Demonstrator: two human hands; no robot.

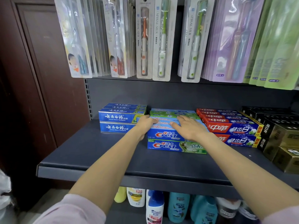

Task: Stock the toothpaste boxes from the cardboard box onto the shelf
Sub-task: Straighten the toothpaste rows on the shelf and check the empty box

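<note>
Where stacked, blue Crest boxes [168,135]

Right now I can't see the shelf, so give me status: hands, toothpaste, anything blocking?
Left hand grips the top Crest box at its left end. Right hand flat on top. Box sits on the Crest stack. Nothing blocking.

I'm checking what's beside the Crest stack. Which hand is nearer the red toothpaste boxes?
Right. The right hand lies on the top Crest box, beside the red toothpaste boxes; the left hand is at that box's far left end.
</note>
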